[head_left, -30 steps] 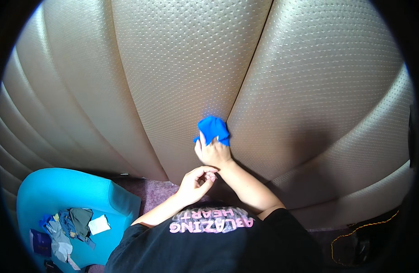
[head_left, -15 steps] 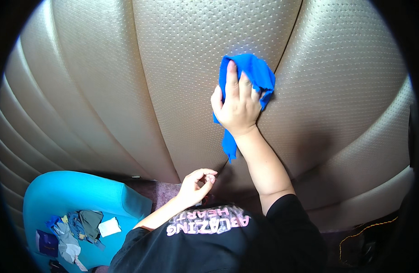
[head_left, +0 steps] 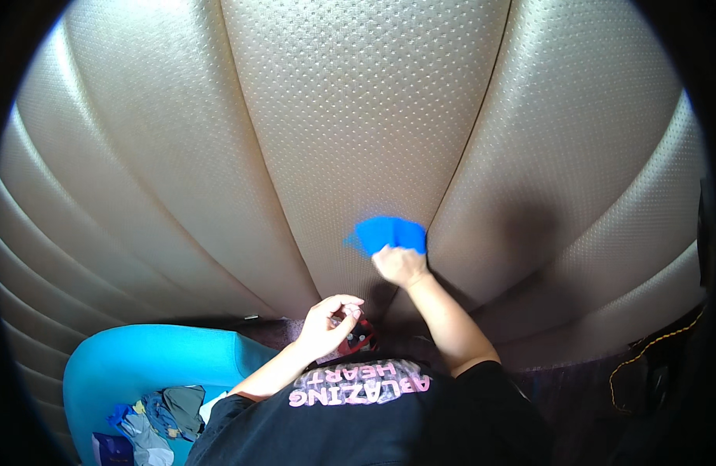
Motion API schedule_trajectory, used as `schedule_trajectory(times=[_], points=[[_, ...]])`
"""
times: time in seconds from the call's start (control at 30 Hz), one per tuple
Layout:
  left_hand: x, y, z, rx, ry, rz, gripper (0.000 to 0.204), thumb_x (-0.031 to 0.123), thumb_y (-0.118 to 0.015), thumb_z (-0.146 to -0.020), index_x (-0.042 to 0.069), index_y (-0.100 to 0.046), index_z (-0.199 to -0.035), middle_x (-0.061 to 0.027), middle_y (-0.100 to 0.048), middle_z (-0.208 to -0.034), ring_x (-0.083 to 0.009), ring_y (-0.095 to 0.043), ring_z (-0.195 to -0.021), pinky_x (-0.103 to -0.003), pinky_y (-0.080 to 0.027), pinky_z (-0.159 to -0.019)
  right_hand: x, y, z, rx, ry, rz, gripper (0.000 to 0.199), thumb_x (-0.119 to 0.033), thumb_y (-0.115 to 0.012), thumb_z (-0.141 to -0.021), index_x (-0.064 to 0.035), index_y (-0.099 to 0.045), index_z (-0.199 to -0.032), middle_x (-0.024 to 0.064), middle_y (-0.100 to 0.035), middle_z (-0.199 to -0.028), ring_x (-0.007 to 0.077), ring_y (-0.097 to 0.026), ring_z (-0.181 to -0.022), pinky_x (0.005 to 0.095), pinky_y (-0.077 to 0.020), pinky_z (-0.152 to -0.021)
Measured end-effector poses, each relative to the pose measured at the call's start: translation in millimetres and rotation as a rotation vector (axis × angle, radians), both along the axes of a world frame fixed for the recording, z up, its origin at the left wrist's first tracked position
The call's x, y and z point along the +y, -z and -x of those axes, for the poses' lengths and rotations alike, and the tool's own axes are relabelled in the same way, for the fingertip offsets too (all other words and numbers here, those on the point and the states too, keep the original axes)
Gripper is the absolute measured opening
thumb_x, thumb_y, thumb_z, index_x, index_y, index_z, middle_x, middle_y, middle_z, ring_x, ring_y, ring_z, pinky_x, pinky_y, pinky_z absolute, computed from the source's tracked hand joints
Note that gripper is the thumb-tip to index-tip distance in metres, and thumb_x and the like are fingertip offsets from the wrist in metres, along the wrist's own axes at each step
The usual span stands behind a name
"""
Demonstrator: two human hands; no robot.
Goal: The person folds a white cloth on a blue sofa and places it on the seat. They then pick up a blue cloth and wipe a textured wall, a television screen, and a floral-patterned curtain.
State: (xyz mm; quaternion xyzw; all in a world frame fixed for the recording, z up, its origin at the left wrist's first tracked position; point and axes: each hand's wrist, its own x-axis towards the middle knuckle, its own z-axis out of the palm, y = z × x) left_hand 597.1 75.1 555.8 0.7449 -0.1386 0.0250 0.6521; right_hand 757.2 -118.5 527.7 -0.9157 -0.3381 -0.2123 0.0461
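Note:
My right hand (head_left: 402, 266) presses a blue cloth (head_left: 391, 234) against the lower part of a padded, dotted gold-beige wall panel (head_left: 358, 140). The cloth fans out ahead of my knuckles, and its left edge is smeared by motion. My fingertips are hidden under the hand. In front of my chest, my left hand (head_left: 327, 325) hangs in the air, loosely curled, with a gap between thumb and fingers and nothing seen in it.
A turquoise tub chair (head_left: 152, 349) stands at lower left. Crumpled clothes (head_left: 167, 419) and a dark purple pouch (head_left: 111, 449) lie on its seat. A red patterned item (head_left: 363, 335) shows beyond my left hand. A yellow cord (head_left: 645, 346) runs along the lower right.
My right hand has drawn the cloth down the panel toward me, and its fingers have gone from outstretched to bunched. My left hand stays nearly in place. The view has shifted slightly.

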Motion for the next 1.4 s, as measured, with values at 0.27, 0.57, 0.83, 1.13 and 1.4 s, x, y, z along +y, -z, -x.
schedule_trajectory(times=[0.27, 0.57, 0.83, 1.13, 1.4], points=[[-22.2, 5.7, -7.0, 0.046, -0.004, 0.133, 0.020, 0.002, -0.061, -0.091, 0.000, -0.064, -0.111, -0.0034, -0.065, -0.092, -0.0089, -0.061, -0.086, -0.023, -0.050, -0.078, 31.8, -209.7, -17.0, -0.713, 0.095, -0.495, 0.054, -0.030, -0.060, -0.090, -0.0008, -0.052, -0.134, 0.0167, -0.066, -0.092, 0.0355, -0.055, -0.088, 0.0506, -0.0362, -0.091], [-54.8, -1.4, -24.1, 0.069, -0.102, 0.148, 0.019, 0.006, -0.062, -0.094, 0.002, -0.062, -0.113, -0.0002, -0.064, -0.094, -0.0069, -0.061, -0.089, -0.022, -0.049, -0.081, 26.2, -105.7, -3.0, -0.298, -0.295, -0.317, 0.015, -0.026, -0.065, -0.084, -0.0114, -0.070, -0.087, 0.0115, -0.067, -0.089, 0.0290, -0.065, -0.082, 0.0433, -0.0517, -0.074], [-55.1, -0.1, -46.2, -0.178, -0.201, 0.051, 0.024, 0.002, -0.065, -0.089, 0.003, -0.062, -0.113, -0.0044, -0.060, -0.105, -0.0110, -0.057, -0.094, -0.025, -0.048, -0.082, -18.5, -121.6, -15.1, -0.556, -0.096, -0.477, 0.069, -0.026, -0.070, -0.084, 0.0124, -0.041, -0.134, 0.0387, -0.045, -0.129, 0.0549, -0.044, -0.119, 0.0601, -0.0320, -0.103], [7.2, -20.8, -96.1, -0.240, -0.071, 0.008, 0.028, -0.002, -0.066, -0.084, 0.004, -0.062, -0.111, -0.0063, -0.056, -0.111, -0.0135, -0.054, -0.097, -0.028, -0.044, -0.087, 48.0, -243.8, -15.0, -0.749, 0.251, -0.377, 0.064, -0.038, -0.073, -0.081, -0.0040, -0.053, -0.131, 0.0232, -0.063, -0.106, 0.0453, -0.056, -0.097, 0.0619, -0.0410, -0.090], [51.7, -4.9, -104.9, -0.201, -0.065, 0.082, 0.022, 0.001, -0.065, -0.085, 0.004, -0.065, -0.106, -0.0065, -0.061, -0.098, -0.0150, -0.058, -0.089, -0.026, -0.046, -0.080, 119.1, -155.0, -17.2, -0.516, 0.054, -0.290, 0.020, -0.031, -0.068, -0.082, -0.0231, -0.058, -0.067, 0.0002, -0.054, -0.066, 0.0176, -0.055, -0.053, 0.0347, -0.0445, -0.051]])
